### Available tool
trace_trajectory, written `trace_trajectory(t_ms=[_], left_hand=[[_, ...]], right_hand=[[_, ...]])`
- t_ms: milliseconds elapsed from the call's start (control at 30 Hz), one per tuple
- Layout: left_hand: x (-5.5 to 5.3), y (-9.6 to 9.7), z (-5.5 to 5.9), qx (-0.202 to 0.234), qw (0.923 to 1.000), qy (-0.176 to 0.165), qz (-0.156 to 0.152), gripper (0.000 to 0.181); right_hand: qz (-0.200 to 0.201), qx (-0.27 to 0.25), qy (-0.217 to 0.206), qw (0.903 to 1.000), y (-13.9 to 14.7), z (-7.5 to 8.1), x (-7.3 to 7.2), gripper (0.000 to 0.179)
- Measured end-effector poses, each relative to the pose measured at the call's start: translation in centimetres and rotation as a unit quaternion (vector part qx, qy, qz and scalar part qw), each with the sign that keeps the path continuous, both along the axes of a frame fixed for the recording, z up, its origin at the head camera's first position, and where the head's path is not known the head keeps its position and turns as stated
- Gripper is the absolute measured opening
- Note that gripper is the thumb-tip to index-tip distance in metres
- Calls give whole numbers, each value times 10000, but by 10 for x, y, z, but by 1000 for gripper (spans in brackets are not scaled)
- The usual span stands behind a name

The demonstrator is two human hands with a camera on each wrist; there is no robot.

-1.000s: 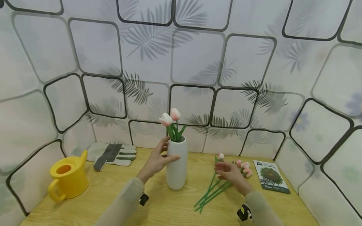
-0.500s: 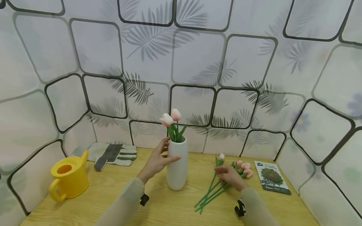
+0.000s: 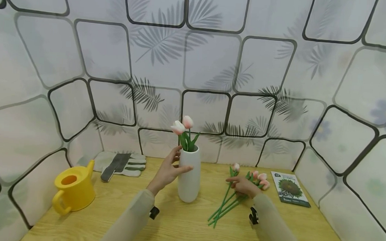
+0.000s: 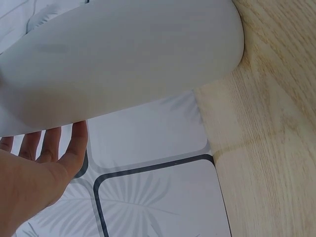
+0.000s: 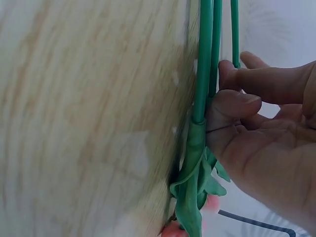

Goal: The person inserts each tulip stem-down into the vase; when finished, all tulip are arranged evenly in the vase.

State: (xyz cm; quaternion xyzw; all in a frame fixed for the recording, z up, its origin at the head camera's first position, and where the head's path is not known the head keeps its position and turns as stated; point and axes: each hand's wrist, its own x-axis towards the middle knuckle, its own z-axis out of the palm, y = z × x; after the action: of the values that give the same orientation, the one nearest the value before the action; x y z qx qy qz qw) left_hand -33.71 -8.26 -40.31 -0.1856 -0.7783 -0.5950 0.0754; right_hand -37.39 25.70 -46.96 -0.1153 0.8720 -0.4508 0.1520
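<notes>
A white vase [image 3: 188, 176] stands upright with two pink-and-white tulips [image 3: 183, 126] in it. My left hand [image 3: 169, 170] holds its left side, thumb across the front and fingers at the side and behind; the left wrist view shows the fingertips against the vase wall. To the right, several pink tulips [image 3: 259, 178] lie on the table with green stems [image 3: 224, 207] crossing. My right hand [image 3: 244, 185] is low over them, index finger reaching across the stem of the leftmost tulip [image 3: 236, 167]. In the right wrist view, thumb and index finger are apart beside the stems.
A yellow watering can [image 3: 74, 189] stands at the left of the wooden table [image 3: 161, 226]. Behind it lie grey-and-white gardening gloves [image 3: 122, 164]. A seed packet with a sunflower picture [image 3: 290, 188] lies at the right. Patterned fabric walls [image 3: 209, 63] enclose the back and sides.
My right hand has lowered and shifted slightly left onto the tulip stems, its index finger now stretched out to the leftmost stem. The left hand and the vase have stayed in place.
</notes>
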Motion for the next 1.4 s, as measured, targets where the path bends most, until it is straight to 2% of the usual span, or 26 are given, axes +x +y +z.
trace_trajectory(t_ms=[200, 300, 400, 533, 667, 833, 1033, 1267, 1333, 1400], left_hand=[[1, 0, 0, 33, 10000, -37, -21, 83], [0, 0, 0, 6, 10000, -77, -23, 83], [1, 1, 2, -20, 9999, -140, -32, 83], [13, 0, 14, -47, 9998, -166, -121, 82], [27, 0, 27, -50, 9997, -105, -195, 80], [29, 1, 28, 4, 9998, -133, -157, 79], [28, 2, 29, 62, 9994, -250, -220, 81], [26, 2, 28, 101, 9994, -243, -243, 80], [24, 2, 26, 98, 9994, -248, -230, 80], [17, 2, 20, 112, 9995, -229, -188, 81]], right_hand=[[-5, 135, 25, 9999, -1, -1, -3, 63], [-85, -180, 20, 9998, 1, -3, -2, 50], [-270, -633, 79, 9976, 3, -4, 1, 46], [-628, -1126, 183, 9915, 3, -6, 4, 47], [-1052, -1582, 63, 9818, 0, -10, 7, 47], [-1412, -2276, -214, 9632, -3, -13, 9, 50], [-1550, -2912, -286, 9436, -5, -12, 12, 56], [-1680, -3866, -475, 9056, -7, -7, 11, 70], [-1690, -4080, -524, 8957, -7, -5, 11, 68], [-1706, -4319, -591, 8837, -8, -1, 11, 57]])
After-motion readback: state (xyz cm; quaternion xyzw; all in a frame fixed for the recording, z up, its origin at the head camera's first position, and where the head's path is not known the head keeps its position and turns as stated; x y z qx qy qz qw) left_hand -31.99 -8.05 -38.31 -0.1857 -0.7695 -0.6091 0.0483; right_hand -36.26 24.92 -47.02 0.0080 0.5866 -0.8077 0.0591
